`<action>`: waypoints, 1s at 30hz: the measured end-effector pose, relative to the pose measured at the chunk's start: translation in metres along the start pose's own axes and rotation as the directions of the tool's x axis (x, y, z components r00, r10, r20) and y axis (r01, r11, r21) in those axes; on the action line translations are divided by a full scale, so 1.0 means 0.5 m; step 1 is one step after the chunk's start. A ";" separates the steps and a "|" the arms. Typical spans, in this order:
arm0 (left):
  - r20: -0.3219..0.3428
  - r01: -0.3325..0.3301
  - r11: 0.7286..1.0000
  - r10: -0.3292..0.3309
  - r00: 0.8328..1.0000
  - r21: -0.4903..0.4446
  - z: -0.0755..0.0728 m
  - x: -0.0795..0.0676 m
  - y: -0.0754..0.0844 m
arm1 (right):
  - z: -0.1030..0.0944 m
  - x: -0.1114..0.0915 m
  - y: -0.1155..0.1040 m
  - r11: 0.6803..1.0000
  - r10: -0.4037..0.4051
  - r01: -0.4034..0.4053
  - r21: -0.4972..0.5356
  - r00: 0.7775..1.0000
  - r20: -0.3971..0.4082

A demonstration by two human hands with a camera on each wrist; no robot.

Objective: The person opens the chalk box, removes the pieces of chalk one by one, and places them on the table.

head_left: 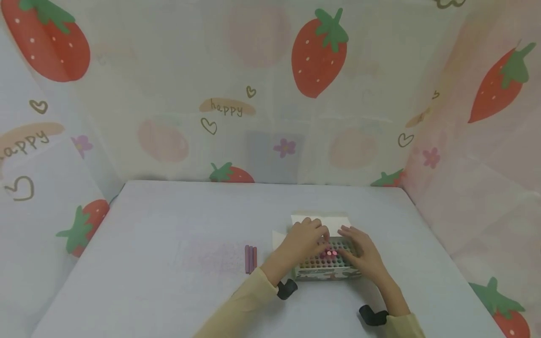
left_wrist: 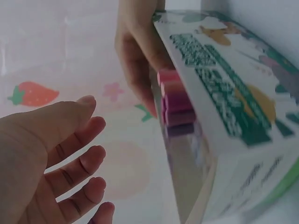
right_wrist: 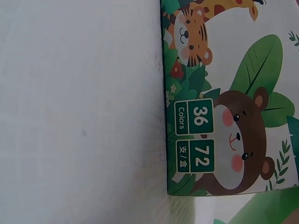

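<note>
A crayon box point(head_left: 327, 274) with its lid folded back stands on the table, its rows of crayon tips facing up. Several pink and purple crayons point(head_left: 329, 253) poke up above the rest; the left wrist view shows these raised crayons point(left_wrist: 176, 102) at the rim. My left hand point(head_left: 302, 239) hovers over the box's left side, fingers loosely bent and holding nothing, apart from the crayons. At the right side is my right hand point(head_left: 365, 253), fingers spread, thumb close to the raised crayons. Whether it touches them is unclear. The right wrist view shows only the printed box side point(right_wrist: 243, 140).
Three purple-pink crayons point(head_left: 251, 259) lie side by side on the white table point(head_left: 160, 291), left of the box. The open white lid flap point(head_left: 329, 224) stands behind the box. Strawberry-printed cloth point(head_left: 270, 94) surrounds the table at the back and sides.
</note>
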State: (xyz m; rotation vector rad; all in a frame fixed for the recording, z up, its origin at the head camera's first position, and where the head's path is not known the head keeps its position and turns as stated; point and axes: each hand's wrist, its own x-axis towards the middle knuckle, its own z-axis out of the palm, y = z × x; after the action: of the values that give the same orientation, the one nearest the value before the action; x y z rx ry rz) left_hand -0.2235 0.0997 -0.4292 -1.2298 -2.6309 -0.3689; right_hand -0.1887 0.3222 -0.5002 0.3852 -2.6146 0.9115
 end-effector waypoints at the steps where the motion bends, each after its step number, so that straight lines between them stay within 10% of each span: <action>1: 0.012 0.002 1.000 -0.002 1.000 -0.001 0.005 0.004 0.005 | 0.000 0.000 0.001 1.000 -0.003 0.003 0.001 1.000 -0.003; 14: 0.063 0.076 0.995 -0.080 0.995 0.065 0.043 0.018 0.016 | 0.017 0.018 -0.004 0.998 -0.061 0.061 0.016 0.998 -0.006; 30: 0.014 0.002 0.995 -0.003 1.000 0.095 0.067 0.036 0.042 | 0.002 -0.001 0.013 0.998 -0.053 0.053 -0.022 0.998 -0.035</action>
State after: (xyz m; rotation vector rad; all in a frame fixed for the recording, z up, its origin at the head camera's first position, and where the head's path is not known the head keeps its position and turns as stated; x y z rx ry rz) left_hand -0.2218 0.1363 -0.4529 -1.2040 -2.6291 -0.2331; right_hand -0.1909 0.3264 -0.5047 0.4265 -2.5666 0.8649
